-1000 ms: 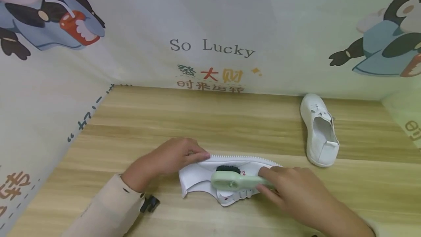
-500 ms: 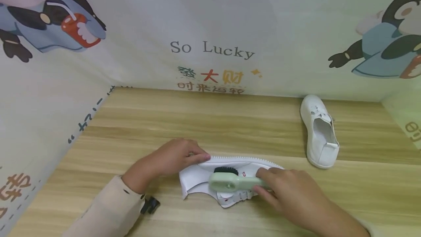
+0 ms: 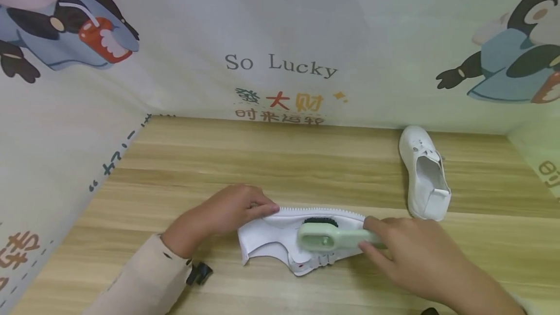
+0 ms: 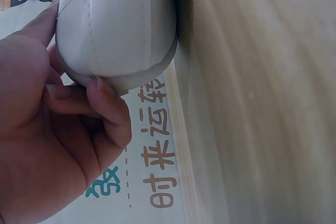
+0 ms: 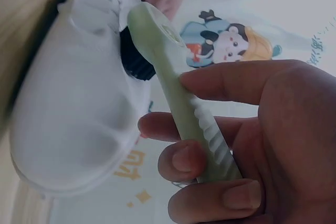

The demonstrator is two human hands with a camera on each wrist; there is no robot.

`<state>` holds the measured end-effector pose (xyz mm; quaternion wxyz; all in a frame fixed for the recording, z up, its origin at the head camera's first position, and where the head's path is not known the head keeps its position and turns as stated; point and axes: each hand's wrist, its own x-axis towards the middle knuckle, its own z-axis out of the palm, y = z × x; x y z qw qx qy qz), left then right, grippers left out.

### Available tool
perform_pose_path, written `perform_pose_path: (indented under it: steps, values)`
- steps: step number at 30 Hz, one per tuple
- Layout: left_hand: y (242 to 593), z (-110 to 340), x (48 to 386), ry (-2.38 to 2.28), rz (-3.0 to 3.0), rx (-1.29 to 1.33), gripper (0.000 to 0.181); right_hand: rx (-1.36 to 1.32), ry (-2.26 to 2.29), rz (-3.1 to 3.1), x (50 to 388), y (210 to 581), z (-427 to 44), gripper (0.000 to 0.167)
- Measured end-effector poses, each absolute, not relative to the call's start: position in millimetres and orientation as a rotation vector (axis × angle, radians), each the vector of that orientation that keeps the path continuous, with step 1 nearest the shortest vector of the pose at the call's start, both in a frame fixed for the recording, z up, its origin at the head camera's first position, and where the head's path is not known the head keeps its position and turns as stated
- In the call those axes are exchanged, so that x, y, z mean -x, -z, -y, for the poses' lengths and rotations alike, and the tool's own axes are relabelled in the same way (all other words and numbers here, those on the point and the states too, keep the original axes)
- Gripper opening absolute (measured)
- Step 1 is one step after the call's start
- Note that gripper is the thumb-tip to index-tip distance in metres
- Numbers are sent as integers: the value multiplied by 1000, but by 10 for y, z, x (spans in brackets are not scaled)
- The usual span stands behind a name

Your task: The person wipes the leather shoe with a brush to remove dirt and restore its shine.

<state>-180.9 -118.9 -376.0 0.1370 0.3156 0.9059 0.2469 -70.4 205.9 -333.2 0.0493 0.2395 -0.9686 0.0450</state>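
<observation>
A white shoe (image 3: 267,237) lies on its side on the wooden table, its sole edge facing away and its opening toward me. The left hand (image 3: 234,208) grips its heel end; the left wrist view shows thumb and curled fingers around the heel (image 4: 118,30). In the right hand (image 3: 415,252) is a pale green brush (image 3: 345,238), held by its ribbed handle. Its dark bristles (image 5: 135,59) touch the side of the shoe's upper, as the right wrist view shows. Part of the shoe's toe is hidden behind the right hand in the head view.
A second white shoe (image 3: 424,174) stands upright at the back right, near the printed backdrop (image 3: 280,23). Beside the left sleeve (image 3: 140,276) is a small black clip-like piece (image 3: 199,273). The wooden table (image 3: 262,159) runs back to the backdrop.
The brush slid slightly left along the shoe, then moved right toward the toe with the right hand. The left hand and the shoe have stayed in place.
</observation>
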Motion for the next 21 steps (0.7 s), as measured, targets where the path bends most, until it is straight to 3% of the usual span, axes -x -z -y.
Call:
perform_pose_path:
  steps: [21]
  values:
    - [3745,1193,1793,-712,-2614,-899,34,-801,-174,2928,712,3423,-1945,14]
